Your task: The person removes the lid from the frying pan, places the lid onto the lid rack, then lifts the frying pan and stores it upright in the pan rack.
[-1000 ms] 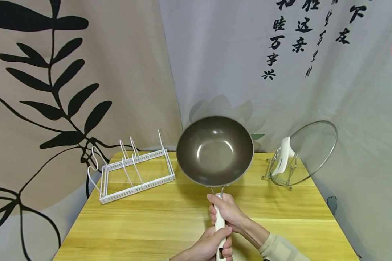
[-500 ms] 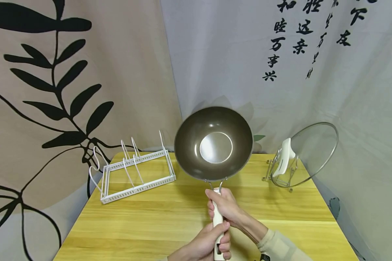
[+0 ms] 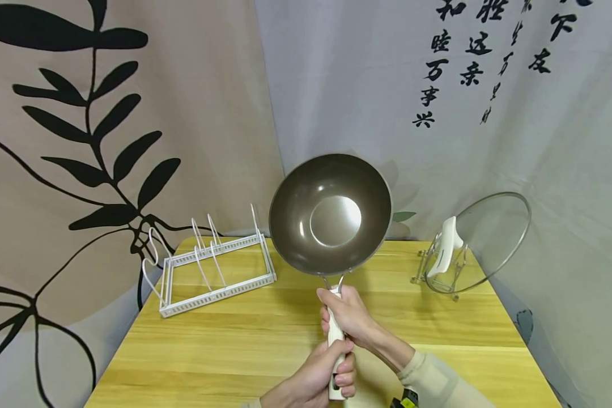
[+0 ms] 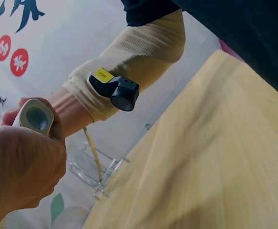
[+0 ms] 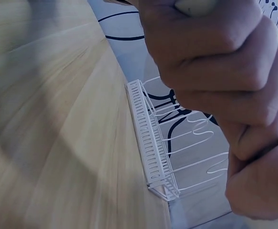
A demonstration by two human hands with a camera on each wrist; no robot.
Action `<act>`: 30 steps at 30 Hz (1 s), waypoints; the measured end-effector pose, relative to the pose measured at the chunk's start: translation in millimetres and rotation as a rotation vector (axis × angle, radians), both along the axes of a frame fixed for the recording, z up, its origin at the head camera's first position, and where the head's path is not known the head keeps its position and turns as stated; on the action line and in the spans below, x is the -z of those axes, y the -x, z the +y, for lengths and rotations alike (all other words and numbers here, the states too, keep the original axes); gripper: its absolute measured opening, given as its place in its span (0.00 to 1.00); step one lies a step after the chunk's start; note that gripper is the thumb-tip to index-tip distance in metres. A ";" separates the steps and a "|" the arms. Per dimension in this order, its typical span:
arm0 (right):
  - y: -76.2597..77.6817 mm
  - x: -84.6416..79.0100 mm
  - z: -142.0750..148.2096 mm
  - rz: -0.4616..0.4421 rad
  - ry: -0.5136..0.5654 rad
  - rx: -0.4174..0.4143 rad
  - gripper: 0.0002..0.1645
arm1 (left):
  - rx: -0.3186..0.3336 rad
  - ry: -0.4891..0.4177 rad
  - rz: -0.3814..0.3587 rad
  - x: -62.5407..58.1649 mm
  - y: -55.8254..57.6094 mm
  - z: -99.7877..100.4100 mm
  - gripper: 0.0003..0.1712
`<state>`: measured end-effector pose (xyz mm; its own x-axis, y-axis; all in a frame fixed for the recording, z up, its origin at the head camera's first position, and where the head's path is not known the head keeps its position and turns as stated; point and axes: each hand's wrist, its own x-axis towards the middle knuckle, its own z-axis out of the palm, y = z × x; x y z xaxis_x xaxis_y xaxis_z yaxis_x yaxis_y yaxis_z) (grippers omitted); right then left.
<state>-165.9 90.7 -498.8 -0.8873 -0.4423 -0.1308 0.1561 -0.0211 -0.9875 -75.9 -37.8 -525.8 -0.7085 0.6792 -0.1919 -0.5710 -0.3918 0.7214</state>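
A deep brown wok [image 3: 331, 215] with a long white handle [image 3: 335, 331] is held up over the table, tilted so its inside faces me. My right hand [image 3: 349, 317] grips the handle close to the pan. Lower down, my left hand [image 3: 318, 371] wraps the same handle near its end, thumb on top. In the left wrist view the handle's butt end [image 4: 36, 118] pokes out of the fist. The right wrist view shows the right fingers [image 5: 215, 62] curled tightly, with a bit of the handle between them.
A white wire rack [image 3: 219, 292] with upright loops stands on the wooden table [image 3: 224, 351] at the left. On the right, a glass lid [image 3: 494, 243] with a white knob handle [image 3: 445, 247] leans in a small wire stand [image 3: 418, 272]. A printed cloth [image 3: 336, 73] hangs behind.
Both hands have raised the wok a little and moved it slightly left, its inside tipping more toward me. The grips stay the same. The rack and lid have not moved on the table.
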 end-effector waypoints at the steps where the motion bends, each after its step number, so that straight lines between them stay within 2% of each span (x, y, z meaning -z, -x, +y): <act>1: 0.1 -0.9 -0.6 0.001 -0.005 0.003 0.26 | -0.002 -0.001 0.005 -0.4 0.0 0.1 0.07; 10: 4.5 -12.0 -5.9 0.043 -0.042 0.020 0.26 | -0.048 0.004 0.037 -6.8 2.5 -0.6 0.07; 22: 10.3 -32.2 -13.6 0.068 -0.072 0.022 0.24 | -0.012 -0.071 0.102 -17.4 9.4 -8.2 0.04; 30: 11.3 -38.7 -17.1 0.059 -0.094 0.017 0.25 | 0.000 -0.143 0.107 -21.8 10.1 -13.4 0.07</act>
<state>-177.2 73.6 -460.1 -0.9020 -0.4153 -0.1180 0.0976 0.0701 -0.9928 -86.0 -51.1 -504.0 -0.7196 0.6942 -0.0171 -0.4941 -0.4945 0.7151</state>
